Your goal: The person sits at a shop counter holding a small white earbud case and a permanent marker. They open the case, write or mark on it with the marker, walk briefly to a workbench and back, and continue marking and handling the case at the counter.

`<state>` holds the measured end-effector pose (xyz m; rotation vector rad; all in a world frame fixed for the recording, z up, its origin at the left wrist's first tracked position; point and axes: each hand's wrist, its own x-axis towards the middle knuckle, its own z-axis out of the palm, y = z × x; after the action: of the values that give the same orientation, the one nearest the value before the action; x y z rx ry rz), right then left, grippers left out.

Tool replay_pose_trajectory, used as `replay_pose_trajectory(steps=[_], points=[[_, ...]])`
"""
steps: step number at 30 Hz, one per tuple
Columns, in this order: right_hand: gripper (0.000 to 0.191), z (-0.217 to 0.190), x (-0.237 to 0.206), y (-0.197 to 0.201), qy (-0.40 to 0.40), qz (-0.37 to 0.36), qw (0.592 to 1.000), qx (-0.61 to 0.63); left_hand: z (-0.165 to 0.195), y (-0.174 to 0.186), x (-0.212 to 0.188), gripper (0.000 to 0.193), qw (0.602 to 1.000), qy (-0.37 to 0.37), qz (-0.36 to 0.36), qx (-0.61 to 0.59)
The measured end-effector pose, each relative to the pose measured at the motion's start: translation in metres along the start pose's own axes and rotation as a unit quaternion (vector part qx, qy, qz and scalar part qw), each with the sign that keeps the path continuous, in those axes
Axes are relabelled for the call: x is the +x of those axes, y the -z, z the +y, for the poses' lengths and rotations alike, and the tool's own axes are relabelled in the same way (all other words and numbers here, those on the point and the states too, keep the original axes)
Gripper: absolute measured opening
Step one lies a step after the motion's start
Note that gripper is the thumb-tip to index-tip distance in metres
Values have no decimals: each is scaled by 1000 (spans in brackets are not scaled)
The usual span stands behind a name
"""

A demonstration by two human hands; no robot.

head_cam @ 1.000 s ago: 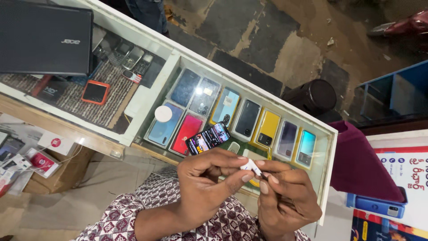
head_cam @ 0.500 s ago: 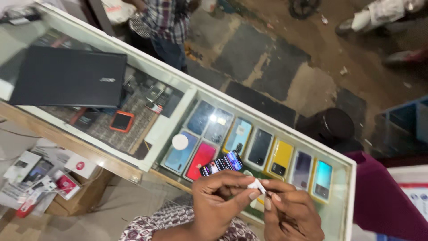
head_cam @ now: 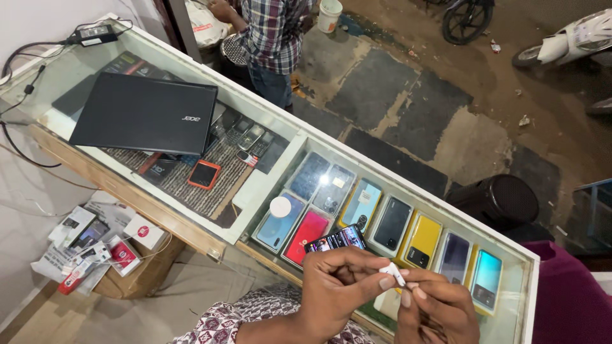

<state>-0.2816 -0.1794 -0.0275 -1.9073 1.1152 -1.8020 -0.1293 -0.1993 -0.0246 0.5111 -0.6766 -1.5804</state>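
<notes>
view swings up and out along the counter

the closed black laptop (head_cam: 145, 113) and a person in a checked shirt (head_cam: 275, 32) now show fully; both hands sit lower in frame.

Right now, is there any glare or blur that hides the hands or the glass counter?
Head view: a small glare spot on the glass counter above the displayed phones; left hand, right hand and white earbud are evenly lit and fairly sharp.
</notes>
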Motion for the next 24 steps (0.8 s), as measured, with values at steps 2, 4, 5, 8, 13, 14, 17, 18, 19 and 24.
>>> replay_pose_trajectory(steps=[2, 4, 5, 8, 13, 14, 17, 18, 19, 24], points=[[25, -2, 0, 0, 2, -12, 1000, 0, 1, 2, -1, 16, 1000, 0, 1, 2], [25, -4, 0, 0, -11, -23, 1000, -10, 3, 3, -4, 17, 1000, 0, 2, -15], [25, -5, 0, -2, -16, -28, 999, -15, 5, 4, -4, 17, 1000, 0, 10, -15], [26, -4, 2, -9, -3, -34, 998, 45, 11, 7, -7, 18, 999, -4, 32, -7], [23, 3, 7, -27, 31, -55, 994, 86, 19, 19, -14, 19, 997, -33, 68, 8], [23, 5, 7, -29, 47, -60, 993, 89, 20, 20, -16, 18, 996, -36, 78, 10], [23, 6, 5, -32, 33, -78, 991, 105, 21, 24, -18, 16, 995, -47, 92, 11], [23, 6, 5, -33, 31, -79, 990, 110, 22, 25, -19, 16, 994, -52, 92, 9], [23, 6, 4, -34, 29, -79, 990, 116, 23, 26, -20, 16, 994, -56, 91, 8], [24, 7, 3, -32, 31, -77, 990, 116, 23, 27, -21, 17, 994, -45, 99, 27]])
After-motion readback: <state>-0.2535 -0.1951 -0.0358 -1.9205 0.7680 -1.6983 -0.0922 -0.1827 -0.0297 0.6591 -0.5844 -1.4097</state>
